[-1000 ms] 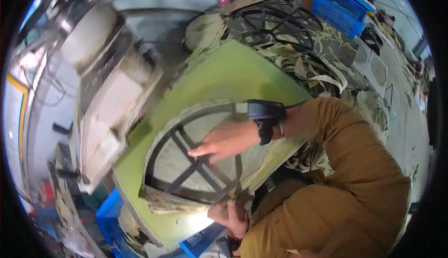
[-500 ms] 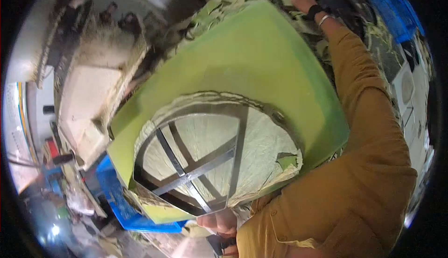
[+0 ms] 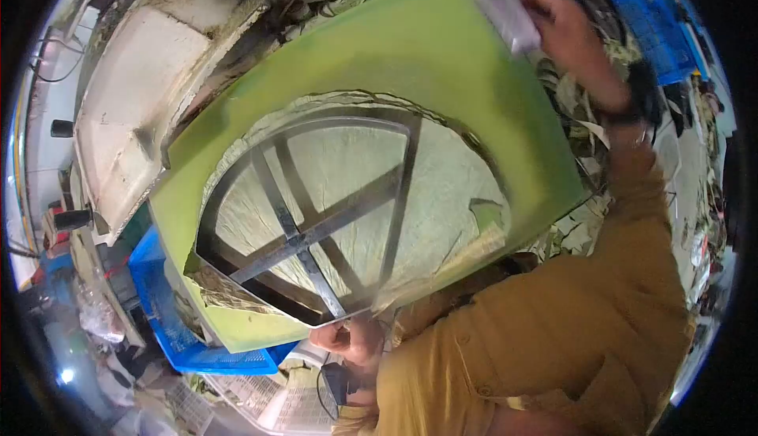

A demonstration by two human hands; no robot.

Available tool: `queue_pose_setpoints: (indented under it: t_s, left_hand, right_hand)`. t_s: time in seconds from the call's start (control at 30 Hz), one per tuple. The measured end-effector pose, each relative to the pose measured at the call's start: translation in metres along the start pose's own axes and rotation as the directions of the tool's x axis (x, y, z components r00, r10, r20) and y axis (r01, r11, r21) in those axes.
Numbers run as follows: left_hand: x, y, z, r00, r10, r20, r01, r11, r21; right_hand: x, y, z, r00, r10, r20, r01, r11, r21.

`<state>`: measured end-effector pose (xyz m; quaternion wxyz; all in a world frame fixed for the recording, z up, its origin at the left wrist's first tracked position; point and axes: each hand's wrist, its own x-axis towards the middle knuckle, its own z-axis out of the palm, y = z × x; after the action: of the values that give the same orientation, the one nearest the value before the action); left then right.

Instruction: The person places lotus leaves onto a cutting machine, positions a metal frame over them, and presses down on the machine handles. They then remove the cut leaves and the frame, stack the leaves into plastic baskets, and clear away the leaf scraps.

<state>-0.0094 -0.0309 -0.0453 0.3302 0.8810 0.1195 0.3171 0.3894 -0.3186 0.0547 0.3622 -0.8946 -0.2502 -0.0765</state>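
A half-round metal cutting die (image 3: pixel 294 242) with crossed bars lies on pale, wrinkled, leather-like material (image 3: pixel 442 191). Beneath that material is a large green board (image 3: pixel 505 144). My left hand (image 3: pixel 354 340), at the bottom centre, is closed on the die's lower corner. At the upper right, my right hand (image 3: pixel 572 45) grips a pale lilac rectangular block (image 3: pixel 505 14) over the board's far corner. Motion blurs both block and hand, so the block's exact kind cannot be made out.
To the left stands a worn, whitish machine part (image 3: pixel 142 97). A blue crate (image 3: pixel 162 310) sits below the board's left corner, another blue crate (image 3: pixel 655 33) at the upper right. Cut scraps (image 3: pixel 572 231) lie around the board's edges.
My right hand has come back from among the scraps at the upper right and now holds the lilac block over the board. My left hand stays on the die. The view has shifted.
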Motion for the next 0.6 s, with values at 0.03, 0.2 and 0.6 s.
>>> queue_pose_setpoints:
  t_s: [0.03, 0.2, 0.6]
  left_hand:
    - [0.002, 0.004, -0.002, 0.993, 0.111, 0.033, -0.114, 0.985, 0.132]
    - [0.008, 0.001, 0.007, 0.963, 0.250, -0.101, -0.233, 0.960, 0.158]
    - [0.011, 0.003, -0.005, 0.964, 0.267, 0.014, -0.268, 0.962, 0.054]
  right_hand:
    - [-0.031, -0.046, 0.008, 1.000, -0.003, 0.009, 0.003, 1.000, 0.016]
    - [-0.132, -0.155, 0.063, 0.998, 0.055, 0.027, -0.060, 0.959, 0.276]
    - [-0.172, -0.167, 0.082, 0.995, -0.078, -0.056, 0.068, 0.985, -0.159]
